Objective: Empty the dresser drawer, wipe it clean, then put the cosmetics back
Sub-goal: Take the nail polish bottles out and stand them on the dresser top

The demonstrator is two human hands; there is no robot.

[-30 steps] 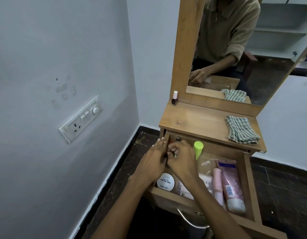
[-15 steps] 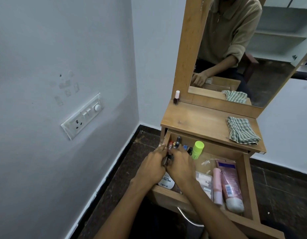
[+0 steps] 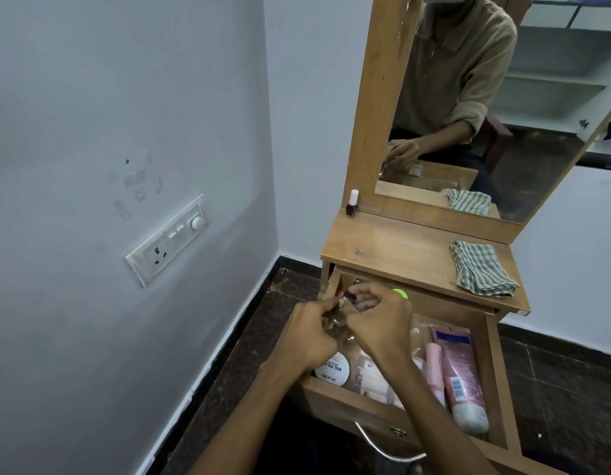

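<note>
The dresser drawer [image 3: 496, 382] is pulled open and holds cosmetics. Over its back left corner my left hand [image 3: 307, 337] and my right hand [image 3: 379, 320] meet, both curled round several small dark bottles [image 3: 347, 298] that are blurred and mostly hidden. A white round jar [image 3: 333, 370] lies at the front left. A pink tube [image 3: 460, 375] and a slimmer pale pink tube [image 3: 434, 371] lie at the right. A lime green cap [image 3: 400, 293] peeks out behind my right hand.
A dark nail polish bottle [image 3: 352, 204] with a white cap stands on the dresser top [image 3: 393, 248] at the back left. A striped cloth [image 3: 482, 274] lies at its right. The mirror [image 3: 485, 108] rises behind. A wall with a switch panel [image 3: 168, 238] stands close at left.
Both hands have risen a little from the drawer's back left corner, still gathered round the small bottles. The camera has tilted slightly upward.
</note>
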